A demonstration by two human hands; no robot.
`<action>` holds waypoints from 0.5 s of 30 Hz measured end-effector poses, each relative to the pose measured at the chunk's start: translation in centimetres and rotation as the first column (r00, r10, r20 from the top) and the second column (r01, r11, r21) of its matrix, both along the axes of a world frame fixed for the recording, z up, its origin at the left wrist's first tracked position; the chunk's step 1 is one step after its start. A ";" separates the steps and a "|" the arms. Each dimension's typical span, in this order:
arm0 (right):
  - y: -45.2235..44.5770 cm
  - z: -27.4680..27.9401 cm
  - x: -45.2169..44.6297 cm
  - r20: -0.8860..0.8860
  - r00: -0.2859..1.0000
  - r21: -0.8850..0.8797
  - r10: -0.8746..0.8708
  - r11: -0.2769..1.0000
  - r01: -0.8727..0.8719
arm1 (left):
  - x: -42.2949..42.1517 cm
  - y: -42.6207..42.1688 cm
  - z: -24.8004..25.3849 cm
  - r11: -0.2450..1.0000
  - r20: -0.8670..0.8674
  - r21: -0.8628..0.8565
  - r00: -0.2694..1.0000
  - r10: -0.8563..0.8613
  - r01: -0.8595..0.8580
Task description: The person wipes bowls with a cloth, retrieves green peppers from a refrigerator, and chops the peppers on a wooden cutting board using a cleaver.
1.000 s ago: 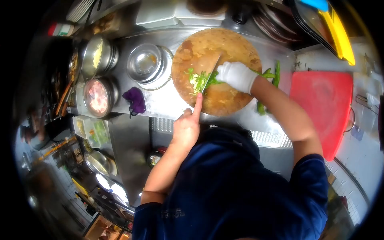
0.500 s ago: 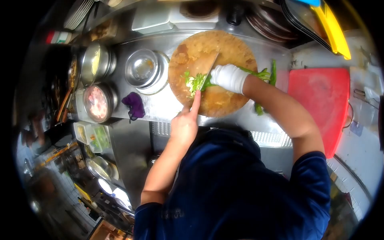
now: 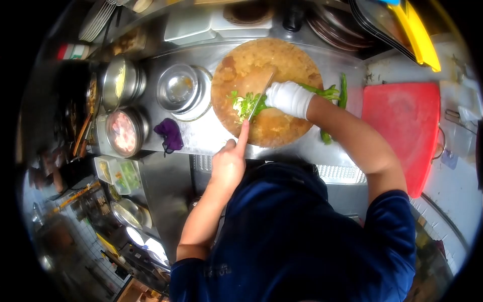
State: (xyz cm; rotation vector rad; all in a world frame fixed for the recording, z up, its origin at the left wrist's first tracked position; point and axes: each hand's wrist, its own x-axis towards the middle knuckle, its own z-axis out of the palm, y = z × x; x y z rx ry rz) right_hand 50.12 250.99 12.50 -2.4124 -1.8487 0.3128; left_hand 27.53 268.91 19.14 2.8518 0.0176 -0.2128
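Note:
My left hand (image 3: 229,160) grips a knife (image 3: 261,95), its index finger stretched along the blade's near end. The blade slants across a round wooden chopping board (image 3: 266,60). Chopped green and pale pieces (image 3: 243,105) lie just left of the blade. On the blade's right side my right hand (image 3: 288,98), in a white glove, is closed over green vegetable pieces; its fingertips are curled and partly hidden. Long green peppers (image 3: 343,90) lie at the board's right edge, some of them behind the right wrist.
A red cutting board (image 3: 400,136) is at the right. Metal bowls (image 3: 178,88) and a purple cloth item (image 3: 169,135) sit left of the board. Farther left are a bowl of pale pink pieces (image 3: 122,133) and a container of greens (image 3: 127,176). White trays (image 3: 188,25) stand behind.
The view has shifted slightly. My gloved right hand is a little farther left over the board. My left hand has moved slightly left and toward my body, still on the knife.

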 end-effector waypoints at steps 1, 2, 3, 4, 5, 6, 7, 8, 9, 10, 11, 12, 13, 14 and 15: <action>0.0 0.3 -0.1 0.008 1.000 -0.032 0.000 1.000 0.001 | -0.7 0.0 0.7 1.000 -0.009 -0.003 1.000 -0.005 0.005; 0.1 0.6 -0.1 0.017 1.000 -0.063 -0.001 0.998 0.002 | -0.9 0.1 1.0 1.000 -0.018 -0.005 1.000 -0.010 0.010; 0.1 0.8 -0.1 0.026 1.000 -0.094 -0.005 0.996 0.007 | -0.8 0.1 0.9 1.000 -0.031 -0.009 0.999 -0.008 0.008; 0.0 0.5 -0.1 0.000 0.999 -0.072 -0.034 0.997 0.034 | -0.8 0.1 0.5 1.000 -0.044 -0.016 0.999 -0.008 0.007; -0.1 0.2 -0.2 -0.027 0.998 -0.052 -0.060 0.997 0.059 | -0.9 0.1 0.1 1.000 -0.059 -0.024 0.998 -0.005 0.003; -0.2 -0.1 -0.2 -0.054 0.995 -0.033 -0.082 0.996 0.080 | -0.6 0.0 -0.9 1.000 -0.059 -0.028 0.998 0.002 -0.004; -0.2 -0.1 -0.1 -0.046 0.997 -0.033 -0.054 0.998 0.053 | 0.3 -0.2 -2.3 0.999 -0.060 -0.031 0.998 0.013 -0.014; -0.4 0.0 0.0 -0.038 0.999 -0.033 -0.026 0.999 0.024 | 1.2 -0.4 -2.9 0.999 -0.060 -0.033 0.998 0.024 -0.026; -0.5 0.2 0.0 -0.028 1.000 -0.033 0.002 0.999 -0.003 | 1.6 -0.4 -3.0 0.999 -0.113 -0.037 0.993 0.031 -0.036; -0.7 0.5 -0.1 -0.012 1.000 -0.054 0.011 0.998 -0.012 | 1.3 -0.3 -2.9 0.998 -0.071 -0.048 0.997 0.032 -0.036; -0.8 0.9 -0.1 0.005 1.000 -0.072 0.025 0.997 -0.025 | 1.0 -0.3 -2.8 0.998 -0.027 -0.056 0.999 0.039 -0.040; -0.8 1.2 0.1 0.028 0.999 -0.088 0.034 0.996 -0.031 | 1.1 -0.1 -2.7 0.997 0.023 -0.062 0.999 0.040 -0.038; -0.9 1.2 0.1 0.032 0.999 -0.073 0.036 0.997 -0.034 | 0.7 0.0 -2.1 0.998 0.000 -0.057 0.999 0.037 -0.037; -0.9 1.1 0.0 0.034 0.999 -0.059 0.038 0.998 -0.036 | -0.1 0.2 -1.0 0.998 -0.026 -0.054 0.999 0.034 -0.035; -1.0 1.0 0.0 0.036 0.999 -0.045 0.040 0.998 -0.039 | -0.8 0.3 -0.1 0.998 -0.052 -0.050 0.998 0.031 -0.034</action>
